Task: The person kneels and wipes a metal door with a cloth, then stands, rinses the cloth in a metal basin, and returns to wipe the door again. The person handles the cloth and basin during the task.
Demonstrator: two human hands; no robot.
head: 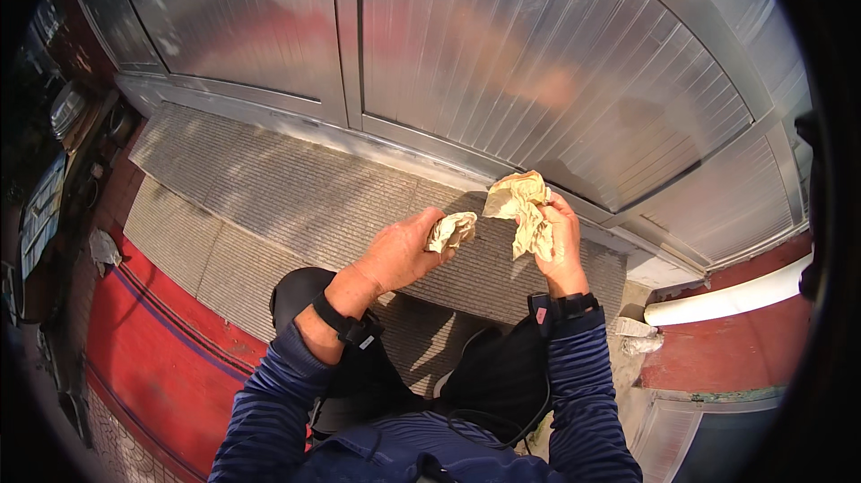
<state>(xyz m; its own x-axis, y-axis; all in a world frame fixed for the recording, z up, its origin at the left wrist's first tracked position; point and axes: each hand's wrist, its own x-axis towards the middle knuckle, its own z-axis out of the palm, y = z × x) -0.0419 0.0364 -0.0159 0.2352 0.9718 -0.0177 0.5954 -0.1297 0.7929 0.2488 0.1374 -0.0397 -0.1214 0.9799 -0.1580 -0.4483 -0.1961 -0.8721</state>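
My left hand (397, 251) is closed around a small crumpled wad of cream-coloured paper (452, 232). Just to the right, my right hand (564, 237) grips a larger crumpled cream sheet (525, 204), which looks like paper; part of it hangs down beside the palm. A narrow gap separates the two wads. Both hands are held above a ribbed step, in front of a metal-framed door. Dark straps with small devices circle both wrists. The fingertips of both hands are partly hidden by the wads.
Ahead stands the ribbed metal-framed door (346, 39). Ribbed grey steps (289, 194) run below it, with a red mat (155, 348) at lower left. A white pipe (730, 299) lies at right near a crumpled piece (639, 335). Metal pots (67, 109) stand far left.
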